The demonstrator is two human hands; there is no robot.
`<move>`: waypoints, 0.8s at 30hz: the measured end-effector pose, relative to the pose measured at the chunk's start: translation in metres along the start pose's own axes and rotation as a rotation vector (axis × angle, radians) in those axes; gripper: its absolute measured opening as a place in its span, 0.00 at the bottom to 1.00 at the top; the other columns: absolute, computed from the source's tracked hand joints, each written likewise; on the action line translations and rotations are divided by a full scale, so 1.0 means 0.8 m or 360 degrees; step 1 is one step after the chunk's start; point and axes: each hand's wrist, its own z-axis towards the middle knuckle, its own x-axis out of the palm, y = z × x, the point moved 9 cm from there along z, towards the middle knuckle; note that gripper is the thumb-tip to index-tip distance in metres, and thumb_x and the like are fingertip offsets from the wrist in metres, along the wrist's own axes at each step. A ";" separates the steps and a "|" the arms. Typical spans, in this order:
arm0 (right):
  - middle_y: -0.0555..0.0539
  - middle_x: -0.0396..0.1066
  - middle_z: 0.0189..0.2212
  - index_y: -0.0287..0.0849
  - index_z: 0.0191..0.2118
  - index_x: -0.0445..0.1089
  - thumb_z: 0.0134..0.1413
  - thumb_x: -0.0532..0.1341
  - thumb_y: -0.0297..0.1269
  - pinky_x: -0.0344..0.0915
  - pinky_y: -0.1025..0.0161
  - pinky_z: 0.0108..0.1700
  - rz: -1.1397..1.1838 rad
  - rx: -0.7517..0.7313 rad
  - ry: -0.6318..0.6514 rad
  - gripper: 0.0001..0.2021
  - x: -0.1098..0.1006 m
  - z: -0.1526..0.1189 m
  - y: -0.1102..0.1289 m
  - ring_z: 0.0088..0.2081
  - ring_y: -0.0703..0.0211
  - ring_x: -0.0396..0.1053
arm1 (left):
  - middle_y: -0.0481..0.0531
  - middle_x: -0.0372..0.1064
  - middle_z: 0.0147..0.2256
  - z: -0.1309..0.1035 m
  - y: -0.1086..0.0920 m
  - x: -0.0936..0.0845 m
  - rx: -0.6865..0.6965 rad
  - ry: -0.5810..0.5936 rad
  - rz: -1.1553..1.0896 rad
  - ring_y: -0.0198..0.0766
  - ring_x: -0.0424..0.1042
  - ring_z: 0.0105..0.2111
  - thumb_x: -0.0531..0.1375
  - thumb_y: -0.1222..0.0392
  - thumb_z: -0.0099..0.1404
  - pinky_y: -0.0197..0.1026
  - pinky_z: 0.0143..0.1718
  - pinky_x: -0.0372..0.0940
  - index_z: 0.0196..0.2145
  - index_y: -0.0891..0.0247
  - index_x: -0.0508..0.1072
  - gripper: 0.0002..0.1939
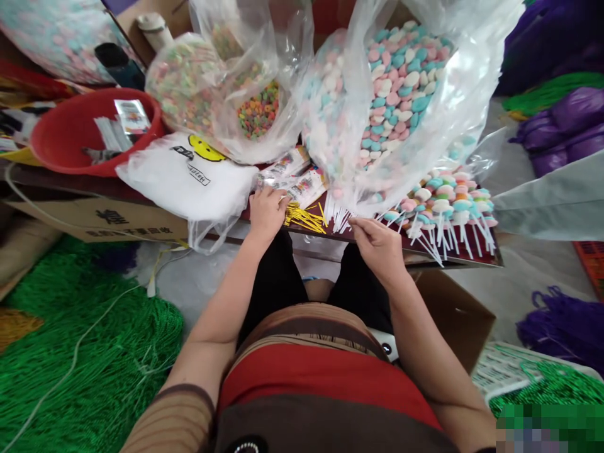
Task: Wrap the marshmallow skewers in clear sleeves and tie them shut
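My left hand (pixel 267 212) rests on the edge of a low dark table (pixel 476 257), fingers curled over small printed packets (pixel 302 182) and next to a pile of gold twist ties (pixel 302 217). My right hand (pixel 377 245) is at the table edge, fingertips pinched at the ends of thin white sticks (pixel 340 217); whether it grips one is unclear. Finished pastel candy skewers (pixel 446 201) lie to its right. Above stand a clear bag of pastel candies (pixel 401 88) and a clear bag of small multicoloured rings (pixel 221 88).
A white smiley-face plastic bag (pixel 189 176) lies left of my left hand. A red basin (pixel 70 135) holds packets. Green bead strands (pixel 70 365) cover the floor at left, purple strands (pixel 561 321) at right. A cardboard box (pixel 453 311) stands by my right knee.
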 end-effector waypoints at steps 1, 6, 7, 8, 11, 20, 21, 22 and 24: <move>0.43 0.83 0.41 0.44 0.44 0.80 0.65 0.58 0.35 0.76 0.57 0.48 0.0023 -0.0006 0.0006 0.12 0.003 0.000 0.005 0.42 0.53 0.81 | 0.60 0.76 0.47 0.008 -0.009 0.002 0.0020 0.0018 0.0005 0.53 0.70 0.51 0.56 0.56 0.72 0.51 0.54 0.59 0.46 0.61 0.81 0.15; 0.43 0.82 0.42 0.44 0.44 0.80 0.66 0.57 0.35 0.76 0.59 0.50 0.0121 -0.0116 0.0175 0.13 0.039 -0.011 0.027 0.44 0.54 0.81 | 0.65 0.74 0.51 0.060 -0.050 0.030 0.0053 0.0235 0.0144 0.57 0.68 0.55 0.57 0.53 0.71 0.52 0.57 0.58 0.50 0.68 0.79 0.18; 0.42 0.82 0.42 0.44 0.44 0.80 0.66 0.57 0.35 0.76 0.59 0.50 0.0138 -0.0143 0.0209 0.13 0.046 -0.015 0.029 0.44 0.54 0.81 | 0.66 0.73 0.51 0.068 -0.054 0.036 0.0046 0.0270 0.0179 0.58 0.68 0.55 0.58 0.53 0.70 0.53 0.57 0.58 0.50 0.69 0.79 0.19; 0.42 0.82 0.42 0.44 0.44 0.80 0.66 0.57 0.34 0.76 0.59 0.50 0.0150 -0.0160 0.0233 0.13 0.052 -0.020 0.030 0.44 0.54 0.81 | 0.67 0.73 0.51 0.075 -0.057 0.042 0.0044 0.0297 0.0208 0.58 0.68 0.55 0.59 0.52 0.70 0.53 0.56 0.58 0.49 0.69 0.79 0.19; 0.42 0.82 0.43 0.45 0.45 0.80 0.67 0.56 0.33 0.77 0.59 0.50 0.0166 -0.0171 0.0269 0.13 0.061 -0.032 0.026 0.44 0.55 0.81 | 0.66 0.74 0.51 0.086 -0.060 0.055 0.0057 0.0330 0.0253 0.56 0.68 0.54 0.58 0.54 0.70 0.53 0.55 0.59 0.48 0.67 0.80 0.17; 0.42 0.82 0.42 0.45 0.45 0.80 0.66 0.56 0.33 0.77 0.58 0.49 0.0237 -0.0169 0.0239 0.13 0.062 -0.037 0.020 0.44 0.53 0.81 | 0.68 0.76 0.48 0.095 -0.062 0.063 0.0035 0.0268 0.0292 0.54 0.72 0.51 0.53 0.68 0.69 0.52 0.54 0.60 0.44 0.72 0.79 0.15; 0.41 0.82 0.42 0.45 0.45 0.80 0.66 0.57 0.34 0.77 0.58 0.48 0.0262 -0.0156 0.0238 0.13 0.061 -0.037 0.019 0.44 0.53 0.81 | 0.69 0.76 0.47 0.097 -0.062 0.060 0.0043 0.0247 0.0290 0.54 0.72 0.51 0.53 0.69 0.68 0.52 0.53 0.60 0.44 0.73 0.79 0.15; 0.41 0.82 0.42 0.45 0.44 0.80 0.66 0.57 0.35 0.77 0.57 0.48 0.0296 -0.0133 0.0237 0.13 0.061 -0.038 0.017 0.43 0.53 0.81 | 0.69 0.76 0.47 0.098 -0.062 0.056 0.0051 0.0222 0.0288 0.54 0.73 0.51 0.53 0.69 0.68 0.52 0.53 0.60 0.44 0.74 0.79 0.15; 0.41 0.82 0.41 0.45 0.43 0.81 0.65 0.58 0.37 0.76 0.55 0.49 0.0393 -0.0048 0.0226 0.13 0.059 -0.038 0.012 0.43 0.52 0.80 | 0.69 0.76 0.47 0.098 -0.059 0.046 0.0074 0.0159 0.0282 0.54 0.72 0.51 0.52 0.68 0.70 0.52 0.51 0.60 0.44 0.72 0.78 0.15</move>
